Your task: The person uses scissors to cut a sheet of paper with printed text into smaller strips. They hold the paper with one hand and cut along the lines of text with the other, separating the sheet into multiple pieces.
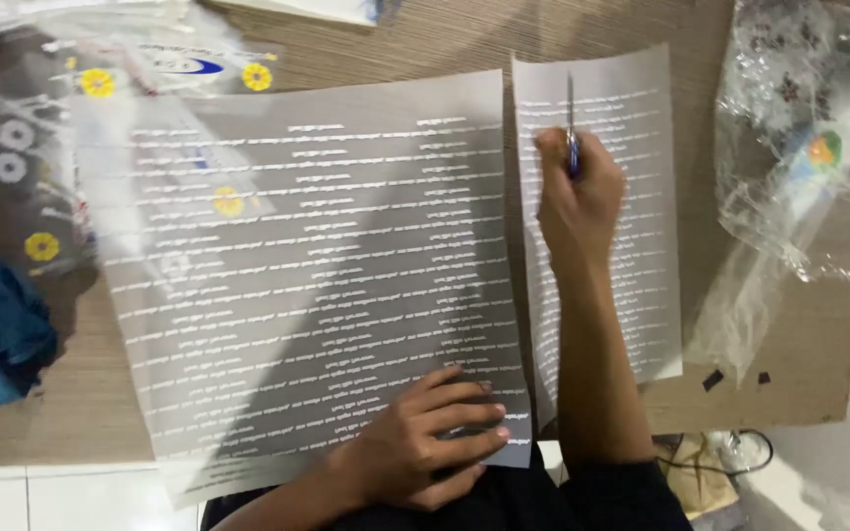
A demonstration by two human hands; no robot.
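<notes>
Left hand (415,447) is pressing fingers flat on the large translucent printed sheet (307,265) while right hand (577,197), gripping scissors (571,128), is finishing the lengthwise cut, freeing the narrow strip (632,216).

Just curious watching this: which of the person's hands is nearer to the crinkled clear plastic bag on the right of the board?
Right. The right hand works above the narrow strip beside the bag; the left hand presses the large sheet, farther away.
</notes>
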